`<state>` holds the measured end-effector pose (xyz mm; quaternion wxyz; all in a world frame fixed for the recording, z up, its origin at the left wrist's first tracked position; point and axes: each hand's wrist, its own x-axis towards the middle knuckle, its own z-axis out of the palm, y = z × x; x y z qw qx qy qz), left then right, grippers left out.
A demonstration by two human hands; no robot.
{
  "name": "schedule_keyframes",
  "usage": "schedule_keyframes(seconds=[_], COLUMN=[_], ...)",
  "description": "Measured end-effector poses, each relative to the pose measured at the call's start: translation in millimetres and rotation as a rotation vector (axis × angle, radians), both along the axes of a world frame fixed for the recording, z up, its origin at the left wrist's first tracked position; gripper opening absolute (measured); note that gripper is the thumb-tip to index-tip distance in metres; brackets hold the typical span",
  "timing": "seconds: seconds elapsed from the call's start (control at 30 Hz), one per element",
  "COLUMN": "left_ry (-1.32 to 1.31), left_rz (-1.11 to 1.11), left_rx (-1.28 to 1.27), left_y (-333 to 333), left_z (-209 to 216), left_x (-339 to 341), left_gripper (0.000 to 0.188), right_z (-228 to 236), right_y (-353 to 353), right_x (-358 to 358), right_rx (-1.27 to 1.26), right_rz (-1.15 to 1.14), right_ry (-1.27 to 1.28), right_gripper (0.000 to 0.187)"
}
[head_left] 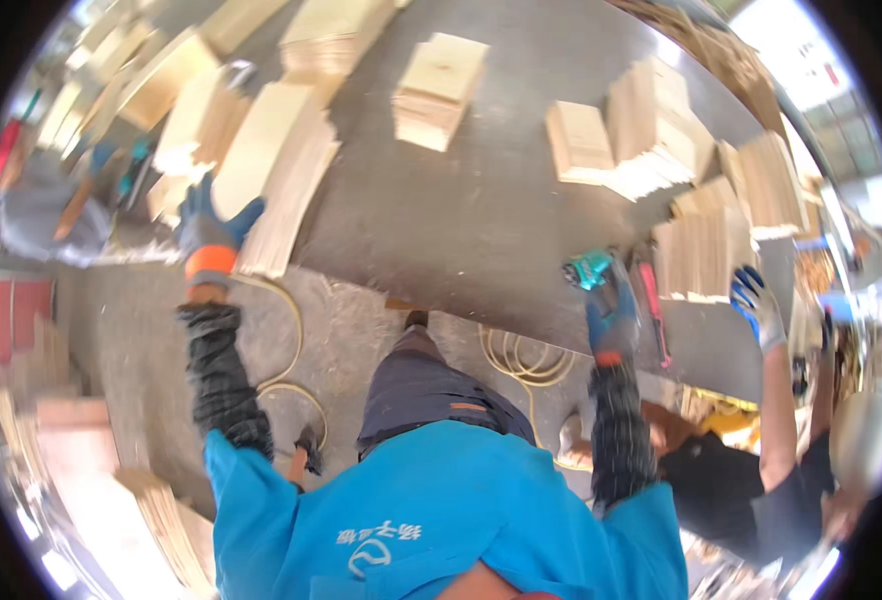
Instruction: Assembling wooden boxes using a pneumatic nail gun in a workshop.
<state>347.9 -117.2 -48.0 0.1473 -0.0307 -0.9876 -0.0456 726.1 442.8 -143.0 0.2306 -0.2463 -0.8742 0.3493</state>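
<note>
My left hand (pixel 208 222), in a grey-blue glove with an orange cuff, is open with its fingers spread. It rests against the near end of a long stack of thin pale wood boards (pixel 279 165) at the table's left edge. My right hand (pixel 613 318), gloved the same way, is closed around a teal power tool (pixel 588 269) low over the dark tabletop (pixel 441 220). The tool's handle is hidden by the hand, and its exact kind cannot be made out. Just right of it lies a red-and-black long-handled tool (pixel 651 310).
More board stacks stand at the far middle (pixel 441 85) and right (pixel 651 120). At the right, a co-worker's gloved hand (pixel 756 305) is beside a board stack (pixel 703 250). A yellowish hose (pixel 521 360) coils on the floor. Tools and boards crowd the far left.
</note>
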Motion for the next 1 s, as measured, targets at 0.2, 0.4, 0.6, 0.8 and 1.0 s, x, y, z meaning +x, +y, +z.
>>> schedule_keyframes(seconds=[0.2, 0.4, 0.6, 0.8, 1.0], left_ry=[-0.28, -0.272, -0.229, -0.115, -0.426], left_rz=[-0.271, -0.184, -0.111, -0.122, -0.404], left_rx=[0.238, 0.214, 0.203, 0.205, 1.149], left_y=[-19, -1, -6, 31, 93], left_z=[-34, -28, -28, 29, 37], left_x=[-52, -44, -41, -30, 0], left_gripper=[0.118, 0.122, 0.112, 0.104, 0.074], right_z=[-32, -40, -60, -38, 19], right_y=[75, 117, 114, 114, 61], right_x=[-185, -265, -269, -234, -174], right_rx=[0.393, 0.525, 0.548, 0.497, -0.77], right_rz=[-0.083, -0.166, -0.139, -0.2, -0.335], right_ry=[-0.446, -0.803, -0.83, -0.278, 0.234], right_gripper=[0.096, 0.097, 0.082, 0.053, 0.039])
